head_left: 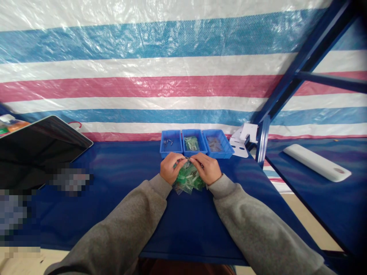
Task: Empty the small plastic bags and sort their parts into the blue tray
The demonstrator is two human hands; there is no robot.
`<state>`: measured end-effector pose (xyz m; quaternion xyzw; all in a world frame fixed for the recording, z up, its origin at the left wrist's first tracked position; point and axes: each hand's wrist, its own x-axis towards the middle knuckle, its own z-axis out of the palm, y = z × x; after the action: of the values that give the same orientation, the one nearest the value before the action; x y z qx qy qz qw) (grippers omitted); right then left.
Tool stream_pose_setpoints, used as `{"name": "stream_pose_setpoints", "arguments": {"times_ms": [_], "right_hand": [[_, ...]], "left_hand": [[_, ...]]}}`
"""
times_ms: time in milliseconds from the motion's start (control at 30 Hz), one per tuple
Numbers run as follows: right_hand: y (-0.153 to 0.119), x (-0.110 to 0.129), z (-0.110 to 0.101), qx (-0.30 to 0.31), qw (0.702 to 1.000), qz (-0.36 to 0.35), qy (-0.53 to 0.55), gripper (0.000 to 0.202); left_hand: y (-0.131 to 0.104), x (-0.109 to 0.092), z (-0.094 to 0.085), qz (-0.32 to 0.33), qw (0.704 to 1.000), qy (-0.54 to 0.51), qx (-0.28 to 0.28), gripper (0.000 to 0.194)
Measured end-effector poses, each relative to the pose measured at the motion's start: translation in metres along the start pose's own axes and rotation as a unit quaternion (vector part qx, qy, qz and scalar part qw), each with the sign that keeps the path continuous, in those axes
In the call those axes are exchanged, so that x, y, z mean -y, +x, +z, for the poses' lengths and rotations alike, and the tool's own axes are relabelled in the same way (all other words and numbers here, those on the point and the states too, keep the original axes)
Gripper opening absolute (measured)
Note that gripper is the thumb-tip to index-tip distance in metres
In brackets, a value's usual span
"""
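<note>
Small dark piece [188, 158], too tiny to identify, is pinched between the fingertips of the left hand [171, 168] and right hand [208, 168], above green-and-clear packets [187, 178] heaped toward the far edge of the blue surface [187, 229], and seems light, stiff, easily dropped, best held by its ends.

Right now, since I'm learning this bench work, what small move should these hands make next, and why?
Perhaps the left hand should steady the small item, too tiny to identify, while the right hand adjusts it: both appear to pinch it above piled plastic bags.
</note>
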<state>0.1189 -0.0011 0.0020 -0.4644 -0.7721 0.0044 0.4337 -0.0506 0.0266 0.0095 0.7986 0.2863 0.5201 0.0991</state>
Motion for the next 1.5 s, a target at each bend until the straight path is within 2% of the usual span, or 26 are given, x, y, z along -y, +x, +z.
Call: {"name": "stream_pose_setpoints", "arguments": {"times_ms": [100, 200, 333, 467, 600, 833, 1067, 1233, 1500], "right_hand": [[0.0, -0.001, 0.002, 0.003, 1.0, 0.002, -0.018, 0.025], [0.0, -0.002, 0.001, -0.02, 0.999, 0.017, -0.038, 0.028], [0.001, -0.003, 0.0, -0.027, 0.998, 0.025, -0.05, 0.028], [0.001, -0.003, 0.0, -0.032, 0.998, 0.024, -0.05, 0.027], [0.0, -0.001, -0.001, -0.044, 0.998, 0.028, -0.027, 0.024], [-0.001, 0.002, -0.004, -0.025, 0.999, 0.009, 0.023, 0.02], [0.0, 0.003, -0.004, 0.005, 0.999, -0.007, 0.033, 0.017], [-0.001, 0.002, -0.003, -0.016, 1.0, 0.014, 0.017, 0.018], [-0.002, 0.0, -0.002, -0.02, 0.999, 0.034, 0.004, 0.021]], "left_hand": [[-0.001, -0.001, 0.001, -0.001, 1.0, -0.027, -0.009, 0.01], [-0.004, 0.001, 0.002, -0.018, 0.999, -0.046, -0.01, 0.008], [-0.005, 0.002, 0.004, -0.035, 0.999, -0.025, -0.003, 0.009], [-0.003, 0.003, 0.003, -0.003, 0.999, 0.024, 0.022, 0.013], [-0.001, 0.005, 0.003, 0.018, 0.998, 0.029, 0.043, 0.015], [-0.006, 0.01, 0.009, -0.021, 1.0, 0.016, -0.01, 0.018], [-0.005, 0.009, 0.008, -0.018, 1.0, 0.021, -0.001, 0.016], [-0.004, 0.004, 0.005, -0.018, 1.0, 0.026, -0.001, 0.022], [-0.002, 0.001, 0.005, -0.012, 0.999, 0.019, -0.024, 0.013]]}}
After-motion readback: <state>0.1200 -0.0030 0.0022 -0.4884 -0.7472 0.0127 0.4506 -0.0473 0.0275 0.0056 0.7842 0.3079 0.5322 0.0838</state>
